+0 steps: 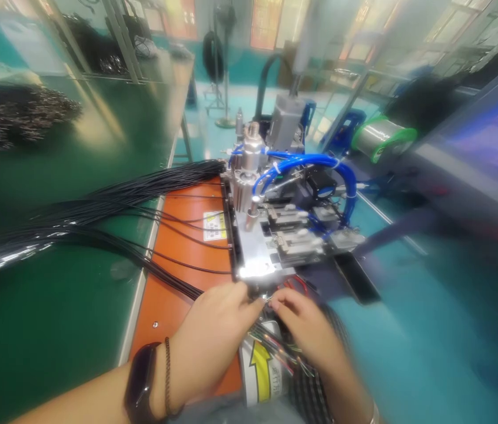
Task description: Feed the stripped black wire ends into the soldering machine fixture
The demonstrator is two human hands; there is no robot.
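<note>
My left hand (213,333) and my right hand (304,330) meet at the front edge of a pneumatic wire-processing machine (284,200). Their fingertips pinch a small, shiny thin wire end (267,299) between them. Red and green thin wires (295,287) lie just beyond my right hand. A long bundle of black wires (112,221) crosses an orange plate (182,294) from the left, ending near the machine's steel base. Blue air hoses (306,165) loop over the machine. My fingers hide the exact wire ends.
A green bench mat (46,306) holds a dark wire heap (15,112) at the left. A solder spool (381,138) and a monitor (487,141) stand at the right. A yellow-arrow label (260,371) lies below my hands.
</note>
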